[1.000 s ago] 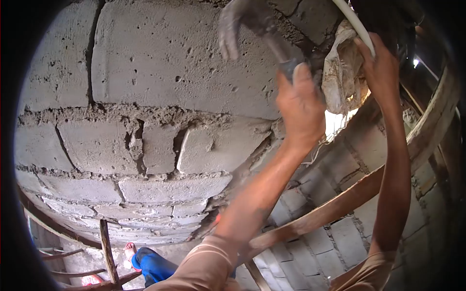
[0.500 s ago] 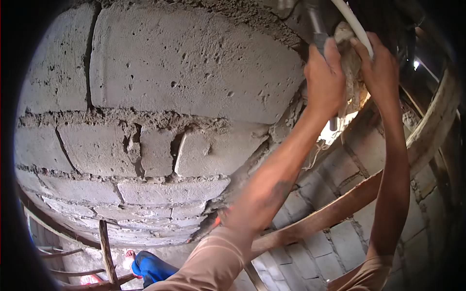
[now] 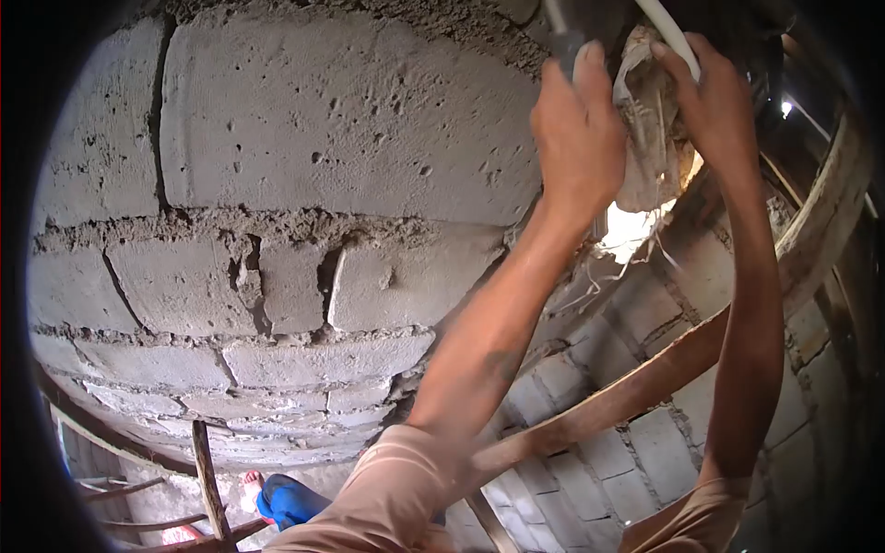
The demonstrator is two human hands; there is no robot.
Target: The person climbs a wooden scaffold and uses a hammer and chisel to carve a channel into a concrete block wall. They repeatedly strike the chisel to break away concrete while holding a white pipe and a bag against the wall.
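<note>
My left hand (image 3: 579, 138) is raised at the top of the block wall, its fingers wrapped round a tool with a metal shaft (image 3: 557, 15) and a dark grip. The tool's upper end runs out of view, so its head is hidden. Just to the right, my right hand (image 3: 717, 97) is closed on a white plastic pipe (image 3: 671, 37) that curves down from the top edge. Between both hands hangs a dirty, crumpled pale sheet (image 3: 648, 115), over a bright gap. Loose strands dangle below it.
A grey block wall (image 3: 350, 120) with rough mortar joints fills the left. A wooden beam (image 3: 599, 415) crosses below my arms, before another block wall (image 3: 659, 452). Wooden poles (image 3: 210, 479) stand at bottom left, near a foot and blue-clad leg (image 3: 293, 502).
My left hand has moved left and up with the tool, away from my right hand. The right hand keeps its hold on the pipe, shifted slightly up, and more of the pale sheet shows.
</note>
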